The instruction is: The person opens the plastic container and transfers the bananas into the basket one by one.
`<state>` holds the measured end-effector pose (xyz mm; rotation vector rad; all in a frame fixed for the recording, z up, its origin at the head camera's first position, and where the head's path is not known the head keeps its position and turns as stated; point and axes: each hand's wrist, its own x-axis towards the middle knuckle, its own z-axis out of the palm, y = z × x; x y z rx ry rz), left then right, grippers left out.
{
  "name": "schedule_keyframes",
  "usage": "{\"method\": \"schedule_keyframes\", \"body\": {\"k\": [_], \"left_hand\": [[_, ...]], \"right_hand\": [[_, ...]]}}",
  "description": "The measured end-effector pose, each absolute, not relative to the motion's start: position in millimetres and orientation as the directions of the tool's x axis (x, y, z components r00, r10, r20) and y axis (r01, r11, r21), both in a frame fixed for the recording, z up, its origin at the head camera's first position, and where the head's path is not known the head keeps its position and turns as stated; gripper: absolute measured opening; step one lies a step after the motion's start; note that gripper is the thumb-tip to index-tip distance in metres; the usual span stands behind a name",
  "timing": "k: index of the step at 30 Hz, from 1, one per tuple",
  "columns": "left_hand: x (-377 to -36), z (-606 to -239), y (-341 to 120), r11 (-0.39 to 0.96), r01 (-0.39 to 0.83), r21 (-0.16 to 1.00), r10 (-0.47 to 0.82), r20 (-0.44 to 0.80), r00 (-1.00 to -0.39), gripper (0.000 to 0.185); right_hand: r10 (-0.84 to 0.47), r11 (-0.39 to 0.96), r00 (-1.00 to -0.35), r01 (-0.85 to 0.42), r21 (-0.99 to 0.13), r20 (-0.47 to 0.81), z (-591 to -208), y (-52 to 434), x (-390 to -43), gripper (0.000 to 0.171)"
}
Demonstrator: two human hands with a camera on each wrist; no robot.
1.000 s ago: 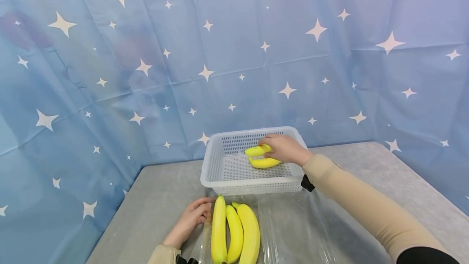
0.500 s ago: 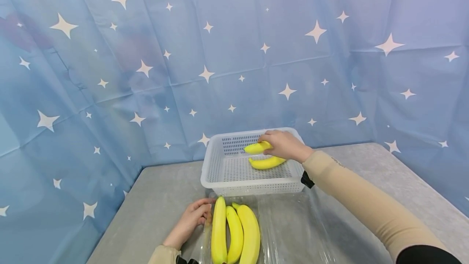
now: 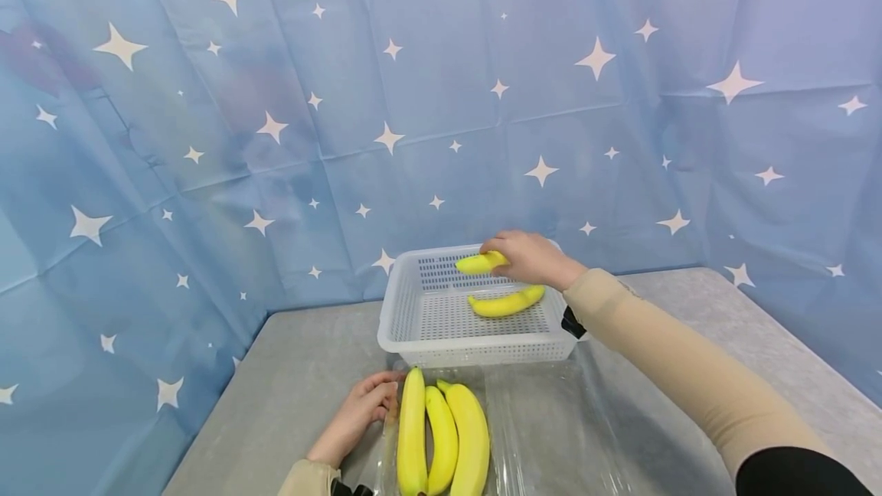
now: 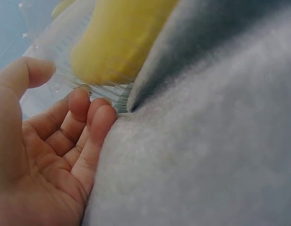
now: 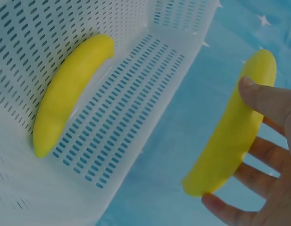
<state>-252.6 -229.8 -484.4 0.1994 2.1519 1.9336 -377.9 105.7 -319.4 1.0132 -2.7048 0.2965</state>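
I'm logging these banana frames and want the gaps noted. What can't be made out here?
- Head view: the right hand hides most of the held banana.
- Head view: the bottom edge cuts off the three bananas on the plastic sheet.
- Left wrist view: the left hand is close, and the banana beyond it is blurred.

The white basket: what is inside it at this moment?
One banana lies on the floor of the white basket. The right hand holds a second banana lifted above it. Nothing else shows inside.
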Motion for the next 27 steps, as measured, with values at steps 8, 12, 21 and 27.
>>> {"method": "schedule_keyframes", "body": {"k": [8,12,21,27], "left_hand": [[-253,-485,-232,0.124,-0.050,0.991,0.259,-0.081,-0.962,0.047],[-254,-485,-232,0.136,-0.044,0.990,0.260,-0.078,-0.962,0.047],[-255,-484,-232,0.139,-0.064,0.988,0.260,-0.099,-0.961,0.047],[-253,-482,-231,0.133,-0.073,0.988,0.254,-0.105,-0.961,0.047]], "right_hand": [[-0.584,0.758,-0.772,-0.629,-0.173,0.251,-322,103,-394,0.044],[-0.562,0.765,-0.790,-0.609,-0.211,0.243,-325,104,-403,0.045],[-0.553,0.770,-0.798,-0.599,-0.221,0.238,-332,103,-412,0.043],[-0.545,0.776,-0.807,-0.588,-0.228,0.228,-335,100,-416,0.044]]}}
